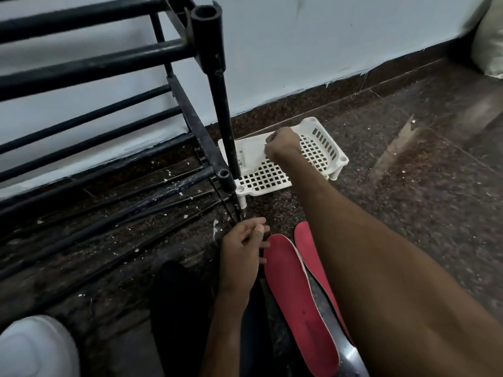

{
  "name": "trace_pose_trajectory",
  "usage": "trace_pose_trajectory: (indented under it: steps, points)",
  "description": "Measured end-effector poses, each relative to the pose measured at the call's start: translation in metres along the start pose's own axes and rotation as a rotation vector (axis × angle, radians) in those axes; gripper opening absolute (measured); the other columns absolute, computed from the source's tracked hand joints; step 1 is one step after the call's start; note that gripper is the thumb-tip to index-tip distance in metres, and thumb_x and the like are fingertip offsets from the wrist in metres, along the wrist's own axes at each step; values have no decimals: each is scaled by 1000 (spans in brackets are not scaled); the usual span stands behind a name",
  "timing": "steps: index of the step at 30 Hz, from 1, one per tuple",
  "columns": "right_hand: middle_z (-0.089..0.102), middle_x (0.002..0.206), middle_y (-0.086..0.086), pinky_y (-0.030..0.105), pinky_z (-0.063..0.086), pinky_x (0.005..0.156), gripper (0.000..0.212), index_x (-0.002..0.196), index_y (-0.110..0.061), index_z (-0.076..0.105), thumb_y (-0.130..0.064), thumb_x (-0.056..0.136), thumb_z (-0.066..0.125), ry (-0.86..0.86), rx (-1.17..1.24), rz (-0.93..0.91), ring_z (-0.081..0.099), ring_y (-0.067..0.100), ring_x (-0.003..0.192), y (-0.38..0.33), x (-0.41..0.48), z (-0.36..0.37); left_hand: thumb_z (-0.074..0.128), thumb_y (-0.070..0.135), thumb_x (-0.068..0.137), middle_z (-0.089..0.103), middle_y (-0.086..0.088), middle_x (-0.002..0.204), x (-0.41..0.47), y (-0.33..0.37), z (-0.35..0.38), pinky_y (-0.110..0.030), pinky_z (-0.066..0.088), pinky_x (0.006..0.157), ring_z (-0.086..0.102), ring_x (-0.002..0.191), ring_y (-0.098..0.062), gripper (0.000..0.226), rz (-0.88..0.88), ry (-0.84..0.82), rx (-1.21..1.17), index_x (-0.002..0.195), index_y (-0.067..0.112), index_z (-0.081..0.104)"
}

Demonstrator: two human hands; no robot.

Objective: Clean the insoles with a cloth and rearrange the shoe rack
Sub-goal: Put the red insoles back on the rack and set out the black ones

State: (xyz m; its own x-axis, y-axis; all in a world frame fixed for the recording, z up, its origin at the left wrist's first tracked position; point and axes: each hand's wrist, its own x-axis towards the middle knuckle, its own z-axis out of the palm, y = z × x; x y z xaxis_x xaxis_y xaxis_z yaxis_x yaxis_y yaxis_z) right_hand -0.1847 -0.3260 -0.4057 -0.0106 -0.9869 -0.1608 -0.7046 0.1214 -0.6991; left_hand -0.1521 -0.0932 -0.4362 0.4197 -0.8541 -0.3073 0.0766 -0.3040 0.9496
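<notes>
Two red insoles lie side by side on the floor, the near one (296,297) partly over the far one (306,240). My left hand (242,251) sits at the toe of the near insole with its fingertips curled on the edge. My right hand (281,144) reaches across into a white plastic basket (275,178) and is closed in a fist, pinching a pale white cloth (251,155) that lies in it. The black metal shoe rack (114,148) stands to the left, with nothing on its bars.
The basket sits against the rack's right corner post (220,104), close to the white wall. A white shoe (35,346) is at the bottom left and a black shoe (179,303) beside my left forearm. The dark stone floor stretches away to the right.
</notes>
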Motion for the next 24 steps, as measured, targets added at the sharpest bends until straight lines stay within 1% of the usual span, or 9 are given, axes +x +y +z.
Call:
trace_pose_trajectory:
  steps: [5,11,13,15,17,18,19,21,24]
  points:
    - [70,109,11,32,54,90,24,101,-12,73,-2,85,58,49,77,-14,66,25,103,5,-5,-4,55,20,99,75,6,102,-12,-3,1,-38,58,68,71,86,-19,18,3,-26,-7,111,22,69]
    - [71,105,13,35,56,88,21,100,-6,73,-12,87,58,81,104,41,67,27,99,23,-15,10,55,21,99,73,6,102,-9,-6,1,-33,58,64,71,83,-16,18,-1,1,47,112,23,68]
    - [73,97,12,37,57,86,15,86,-10,74,-8,82,60,81,171,60,69,27,93,29,-20,6,56,20,99,72,6,102,-8,-7,4,-28,55,58,71,81,-16,18,1,15,85,111,22,68]
    - [74,88,11,40,59,81,16,71,-18,69,-6,75,59,107,275,97,71,26,85,40,-32,-8,56,17,98,72,4,101,-6,-8,8,-19,50,50,71,80,-16,17,14,23,111,110,18,68]
    - [74,90,7,33,57,80,16,80,-19,72,-9,75,61,183,274,111,70,23,85,67,-60,-30,57,13,97,71,2,99,-8,-11,15,-14,45,49,69,78,-14,17,24,0,149,109,15,68]
    - [74,92,6,30,56,81,16,88,-17,74,-12,78,63,222,235,112,69,21,87,84,-79,-43,58,12,96,71,2,98,-9,-13,19,-15,45,50,67,75,-14,16,28,-20,174,107,14,68]
    - [74,94,7,32,55,82,15,94,-15,74,-15,81,65,247,185,113,69,22,90,102,-100,-54,59,12,95,71,2,97,-11,-15,22,-19,46,53,67,73,-14,15,28,-34,205,106,14,68]
    - [73,99,10,35,53,85,18,101,-12,72,-19,85,69,227,89,152,68,26,95,135,-143,-69,60,10,93,72,0,96,-14,-22,31,-26,50,63,66,75,-16,13,37,-55,264,102,14,69]
    - [72,105,14,34,49,86,26,107,-7,68,-19,84,72,126,-51,216,66,29,101,173,-194,-73,61,7,92,73,-4,94,-26,-32,48,-35,57,77,67,75,-20,14,76,-103,368,101,14,70]
